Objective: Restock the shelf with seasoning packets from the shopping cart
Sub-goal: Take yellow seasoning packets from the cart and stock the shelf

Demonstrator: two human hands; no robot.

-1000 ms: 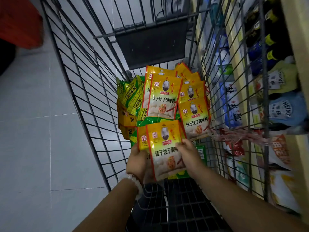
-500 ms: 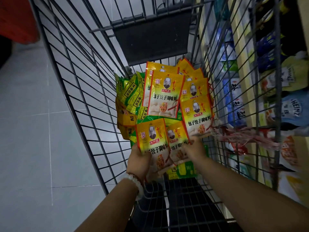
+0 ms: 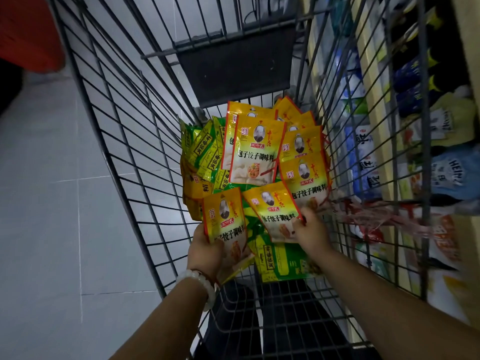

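Two bare hands are seen in the head view, both lowered into the wire shopping cart (image 3: 124, 162) that fills the middle of the frame. The left hand (image 3: 205, 252), with a pale bead bracelet (image 3: 198, 279) at the wrist, is closed around the lower part of one yellow seasoning packet (image 3: 225, 219), thumb on the left edge and the other fingers hidden behind it. The right hand (image 3: 310, 235) is pinched with curled fingers on the right edge of a second yellow packet (image 3: 272, 211), which is tilted toward lower centre. At least five more yellow packets of the same print (image 3: 257, 152) are leaned together at the far end of the cart, right of centre; an exact count cannot be made because of overlap. Several green and yellow packets (image 3: 205, 152) are piled to their left, and one green packet (image 3: 280, 261) is laid flat below the right hand. Shelves of bottles and pouches (image 3: 446, 172) are seen through the cart's right wall, blurred.
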